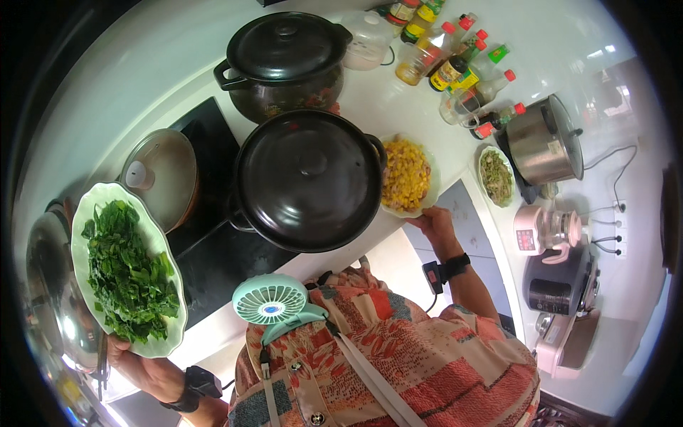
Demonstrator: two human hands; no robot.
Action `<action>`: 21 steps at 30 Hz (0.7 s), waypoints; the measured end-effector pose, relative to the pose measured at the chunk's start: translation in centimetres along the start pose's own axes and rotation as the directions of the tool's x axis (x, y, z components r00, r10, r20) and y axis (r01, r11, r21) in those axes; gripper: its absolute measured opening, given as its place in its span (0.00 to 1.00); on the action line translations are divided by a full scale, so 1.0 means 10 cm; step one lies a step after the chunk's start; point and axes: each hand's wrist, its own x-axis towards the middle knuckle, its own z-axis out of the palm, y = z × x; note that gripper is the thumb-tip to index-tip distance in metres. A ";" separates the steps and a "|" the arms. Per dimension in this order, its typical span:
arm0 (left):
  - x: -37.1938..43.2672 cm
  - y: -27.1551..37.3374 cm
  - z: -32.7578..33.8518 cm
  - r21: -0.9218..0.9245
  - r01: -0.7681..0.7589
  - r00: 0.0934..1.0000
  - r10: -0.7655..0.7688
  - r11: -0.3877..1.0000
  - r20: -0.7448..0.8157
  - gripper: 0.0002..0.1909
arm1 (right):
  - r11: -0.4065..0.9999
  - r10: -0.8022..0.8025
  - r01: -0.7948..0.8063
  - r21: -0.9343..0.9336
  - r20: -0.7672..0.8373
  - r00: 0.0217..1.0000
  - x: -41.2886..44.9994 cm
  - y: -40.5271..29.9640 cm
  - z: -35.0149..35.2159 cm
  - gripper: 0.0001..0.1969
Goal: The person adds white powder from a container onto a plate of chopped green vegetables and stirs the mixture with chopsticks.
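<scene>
My left hand grips the lower end of an oval pale-green dish with a scalloped rim. Chopped leafy greens fill that dish, which is held over the left side of the cooktop. At the counter's front edge, my right hand has its fingers on the rim of a pale dish. Yellow corn kernels mixed with small pinkish pieces lie in it. Between the two dishes sits a black lidded pot, its lid covering whatever is inside.
Behind stands a second black lidded pot. A glass-lidded pan occupies the cooktop. Several sauce bottles crowd the back corner. To the right are a steel pot, a small dish of food and a pink electric kettle.
</scene>
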 end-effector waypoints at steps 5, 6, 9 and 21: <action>-0.08 0.15 0.12 0.018 -0.064 0.998 0.063 0.998 0.004 0.08 | 0.971 -0.079 0.082 -0.225 0.021 0.997 0.47 -0.08 -0.03 0.13; -0.08 0.15 0.13 0.019 -0.066 0.998 0.066 0.998 0.003 0.08 | 0.999 -0.016 0.014 -0.035 -0.048 0.999 0.50 -0.20 0.08 0.12; -0.10 0.21 0.19 0.009 -0.076 0.997 0.076 0.997 -0.003 0.06 | 0.994 -0.043 0.046 -0.103 0.040 0.998 0.74 -0.30 0.17 0.14; -0.18 0.40 0.16 -0.446 0.085 0.995 -0.100 0.891 -0.011 0.09 | 0.856 -0.059 0.116 -0.504 0.127 0.990 0.78 -0.61 0.61 0.08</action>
